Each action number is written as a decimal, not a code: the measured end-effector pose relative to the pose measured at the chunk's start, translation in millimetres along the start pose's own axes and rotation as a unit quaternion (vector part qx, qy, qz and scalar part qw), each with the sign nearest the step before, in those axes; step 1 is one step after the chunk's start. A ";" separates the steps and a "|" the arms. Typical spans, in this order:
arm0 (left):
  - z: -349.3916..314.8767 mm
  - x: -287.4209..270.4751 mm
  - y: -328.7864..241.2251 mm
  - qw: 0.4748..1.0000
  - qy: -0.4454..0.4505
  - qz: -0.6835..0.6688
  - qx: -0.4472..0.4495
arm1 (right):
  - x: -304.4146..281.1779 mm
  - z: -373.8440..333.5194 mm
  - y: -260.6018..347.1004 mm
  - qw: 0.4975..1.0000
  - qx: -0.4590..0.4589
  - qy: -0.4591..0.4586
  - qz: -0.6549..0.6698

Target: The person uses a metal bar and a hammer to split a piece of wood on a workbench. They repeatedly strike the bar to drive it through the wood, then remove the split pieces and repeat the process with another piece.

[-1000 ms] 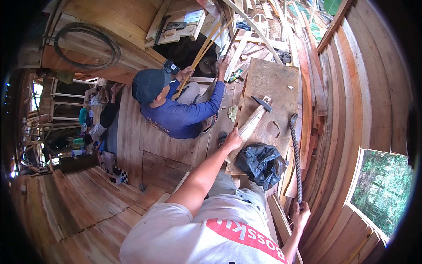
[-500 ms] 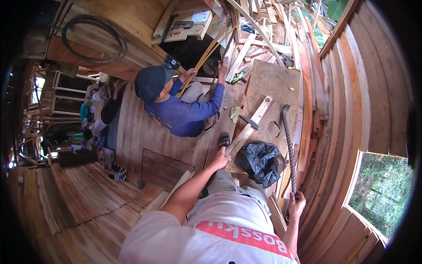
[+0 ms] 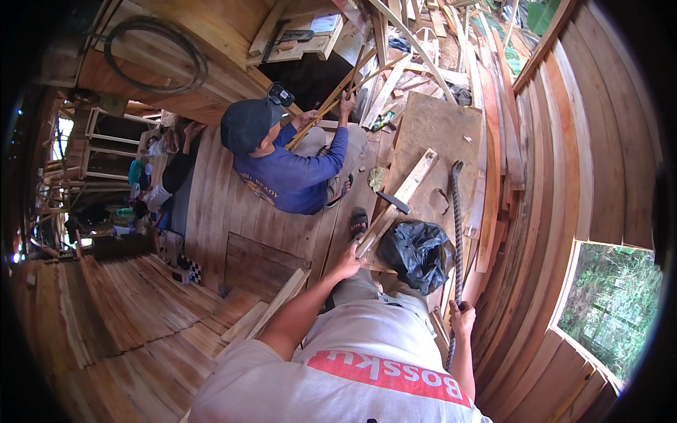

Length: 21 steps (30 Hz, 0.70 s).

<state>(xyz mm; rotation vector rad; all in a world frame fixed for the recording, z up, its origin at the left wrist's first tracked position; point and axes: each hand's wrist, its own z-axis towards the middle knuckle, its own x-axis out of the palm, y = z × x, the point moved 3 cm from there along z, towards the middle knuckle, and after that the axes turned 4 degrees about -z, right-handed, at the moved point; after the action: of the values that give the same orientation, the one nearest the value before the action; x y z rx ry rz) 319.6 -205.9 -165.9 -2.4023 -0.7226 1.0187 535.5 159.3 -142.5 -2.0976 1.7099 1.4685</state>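
My left hand (image 3: 349,262) is closed around the lower end of a hammer (image 3: 393,203) handle. The dark hammer head lies over a pale wooden batten (image 3: 417,178), nearly in line with the handle. On my right side, my right hand (image 3: 462,320) grips a dark twisted metal pry bar (image 3: 458,240) with a hooked, claw-like far end; its lower part runs below my fist. A crumpled black plastic bag (image 3: 416,257) sits between the two tools, at the near end of a broad brown board (image 3: 441,127) on which the batten rests.
A co-worker in a blue top (image 3: 285,176) sits ahead on the left, holding thin wooden strips (image 3: 328,104). Long planks (image 3: 493,141) line the right wall beside a window opening (image 3: 606,310). Stacked boards (image 3: 120,303) lie at left; a coiled black hose (image 3: 155,55) hangs behind.
The hammer has come slightly nearer with my left hand. My right hand has shifted left, and more of the bar shows below it. The co-worker's hand on the strips has moved.
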 end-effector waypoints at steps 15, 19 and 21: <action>-8.3 -10.0 -7.3 0.999 0.037 -0.031 -0.017 | 21.7 -5.3 22.7 0.955 0.083 0.181 0.222; -11.4 -5.6 -10.7 0.998 0.049 0.017 -0.033 | 31.4 0.5 16.3 0.930 0.159 0.216 0.250; -18.9 -8.0 -20.6 0.997 0.059 0.016 -0.052 | 36.3 2.9 13.3 0.917 0.181 0.253 0.248</action>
<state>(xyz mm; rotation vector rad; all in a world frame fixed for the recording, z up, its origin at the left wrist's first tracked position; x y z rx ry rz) 323.0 -198.4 -138.0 -2.5454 -0.7139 0.8630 520.7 129.6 -162.5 -2.0315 2.6074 0.5823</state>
